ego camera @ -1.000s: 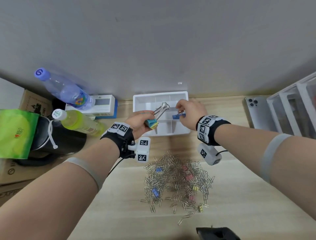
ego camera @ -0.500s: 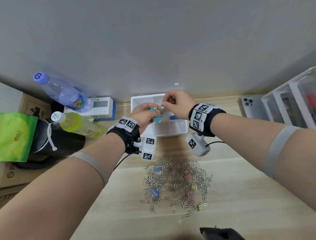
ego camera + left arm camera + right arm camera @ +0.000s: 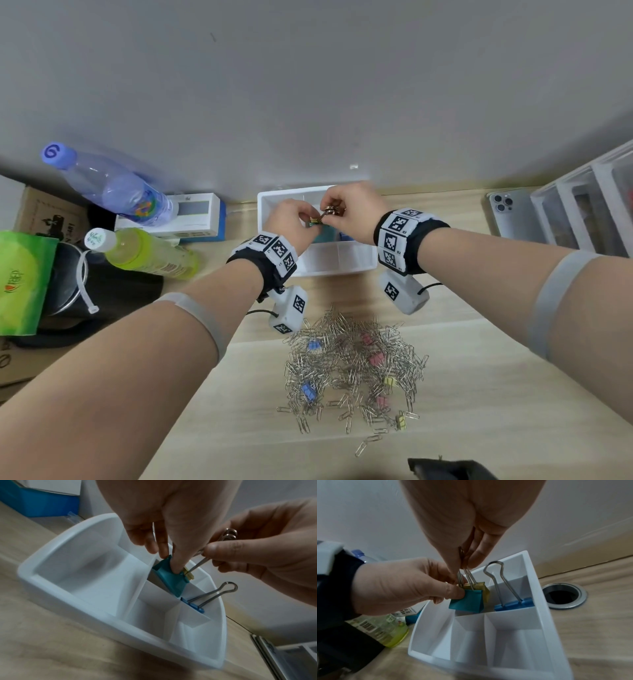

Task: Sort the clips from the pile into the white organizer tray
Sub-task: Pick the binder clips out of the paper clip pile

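The wooden table [image 3: 479, 394] carries everything, set against a grey wall. At its far edge sits the white organizer tray [image 3: 270, 205], divided into several compartments. Near the person lies the pile of paper clips [image 3: 352, 370], silver wire with small blue, pink and yellow binder clips mixed in. To the left stand a purple-capped water bottle [image 3: 113, 188], a yellow-green drink bottle [image 3: 147, 255] and a white and blue box [image 3: 195, 219]; to the right lie a phone [image 3: 510, 212] and clear drawer units [image 3: 589, 205].

Both hands meet over the tray. The left hand [image 3: 291, 222] has its fingers [image 3: 176, 561] clamped on the body of a teal binder clip [image 3: 169, 580], held above a rear compartment, with a yellow binder clip [image 3: 483, 590] pressed against its far side. The right hand [image 3: 352, 212] pinches the silver wire handles [image 3: 467, 574] rising from those clips, its fingers [image 3: 477, 555] together around them.

A blue binder clip [image 3: 513, 604] already rests in a rear compartment beside the held clips, its handles upright. A round metal grommet [image 3: 563, 595] is set in the table beside the tray.
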